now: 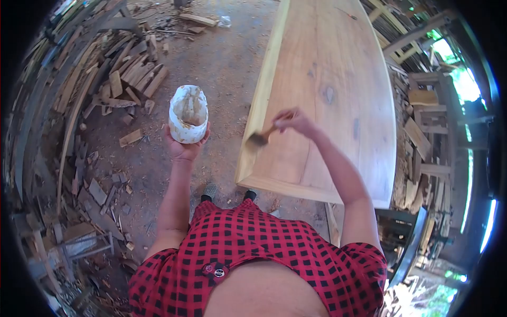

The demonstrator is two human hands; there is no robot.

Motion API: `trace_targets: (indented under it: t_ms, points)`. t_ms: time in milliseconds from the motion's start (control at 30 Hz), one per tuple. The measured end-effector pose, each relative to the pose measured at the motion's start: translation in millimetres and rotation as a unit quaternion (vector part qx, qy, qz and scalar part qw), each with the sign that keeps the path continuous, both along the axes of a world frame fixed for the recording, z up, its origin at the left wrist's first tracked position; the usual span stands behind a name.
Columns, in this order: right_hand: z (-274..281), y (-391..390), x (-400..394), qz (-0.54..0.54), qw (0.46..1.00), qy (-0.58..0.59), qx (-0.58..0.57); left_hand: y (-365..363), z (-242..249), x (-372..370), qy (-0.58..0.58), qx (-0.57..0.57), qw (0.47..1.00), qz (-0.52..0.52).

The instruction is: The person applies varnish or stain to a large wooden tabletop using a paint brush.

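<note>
A white plastic container (188, 133) with a cut-open top and brownish stains inside rests in my left hand (182, 150), whose fingers wrap round its base. My right hand (296, 122) is closed on the handle of a paintbrush (259, 138). The brush's dark bristles are at the left edge of a large wooden tabletop (327, 63), near its front corner. Pale wood borders the tabletop's left side, and a dark knot marks its middle.
Scrap wood (140, 76) lies heaped on the left, with loose offcuts (131, 138) on the dirt floor (211, 63). Wooden frames (430, 121) and more timber stand along the right. A dark bench-like piece (409, 238) is at the lower right.
</note>
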State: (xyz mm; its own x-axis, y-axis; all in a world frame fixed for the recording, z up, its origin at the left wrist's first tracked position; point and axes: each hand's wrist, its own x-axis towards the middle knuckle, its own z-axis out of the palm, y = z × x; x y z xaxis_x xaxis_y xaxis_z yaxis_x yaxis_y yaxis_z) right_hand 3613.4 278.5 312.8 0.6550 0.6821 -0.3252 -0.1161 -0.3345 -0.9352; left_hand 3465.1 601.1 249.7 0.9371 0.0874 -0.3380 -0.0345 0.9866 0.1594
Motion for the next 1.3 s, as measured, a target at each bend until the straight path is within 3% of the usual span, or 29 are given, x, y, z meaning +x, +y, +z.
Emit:
trace_targets:
  t_ms: [100,167,200,267,400,467,533,567,600,633,667,733,767,867,933,1000,1067,1167,1233,1267,1300]
  points:
    - [-3,-19,81,-0.16,0.979,-0.127,-0.004,-25,1,3,0.007,0.018,1.0,0.025]
    - [-8,-25,125,-0.276,0.924,-0.264,-0.02,-37,7,-2,-0.029,-0.008,0.998,0.046]
    - [-11,-31,138,-0.267,0.928,-0.26,-0.016,-45,11,-3,-0.01,-0.019,0.997,0.072]
    - [-5,-37,150,-0.332,0.793,-0.462,-0.219,-53,10,-13,0.015,-0.029,0.994,0.104]
    - [-28,-21,94,-0.198,0.788,-0.563,-0.151,-47,-12,-28,-0.009,-0.015,0.993,0.114]
    - [-21,5,56,-0.01,0.811,-0.583,-0.057,-38,-13,-22,-0.007,-0.012,0.992,0.122]
    - [11,16,4,0.069,0.85,-0.522,0.016,-35,-8,-19,-0.003,-0.019,0.991,0.131]
    - [11,19,6,0.07,0.848,-0.525,0.017,-36,-4,-17,-0.002,-0.026,0.99,0.136]
    - [8,22,10,0.063,0.938,-0.335,0.053,-36,-3,-16,-0.005,-0.024,0.99,0.138]
    - [3,24,14,0.055,0.986,-0.13,0.088,-36,-1,-17,-0.016,-0.01,0.991,0.133]
    - [-1,21,42,0.033,0.993,-0.101,0.058,-35,1,-18,-0.025,0.004,0.991,0.128]
    - [-21,19,112,-0.105,0.988,-0.036,0.104,-22,15,-12,-0.001,0.029,0.985,0.171]
    - [-33,4,146,-0.208,0.968,-0.048,0.133,-22,16,-16,0.002,0.032,0.982,0.189]
    - [-47,-68,241,-0.385,0.896,-0.218,0.02,-16,19,-29,0.015,0.019,0.973,0.229]
    - [-48,-96,284,-0.485,0.738,-0.411,-0.226,-6,25,-37,0.045,-0.002,0.968,0.246]
    - [-58,-132,316,-0.491,0.72,-0.412,-0.264,-8,23,-43,0.032,-0.002,0.97,0.242]
    - [-122,-148,367,-0.499,0.714,-0.421,-0.255,-12,22,-44,0.02,-0.003,0.971,0.238]
    - [-85,-65,321,-0.453,0.718,-0.439,-0.294,-9,24,-31,0.032,-0.003,0.969,0.246]
    - [-65,-8,285,-0.407,0.752,-0.46,-0.239,-16,26,-23,0.024,0.013,0.975,0.221]
    - [-57,14,271,-0.371,0.804,-0.441,-0.143,-20,28,-20,0.02,0.02,0.977,0.213]
    - [-57,39,259,-0.351,0.819,-0.441,-0.11,-24,32,-15,0.023,0.026,0.978,0.208]
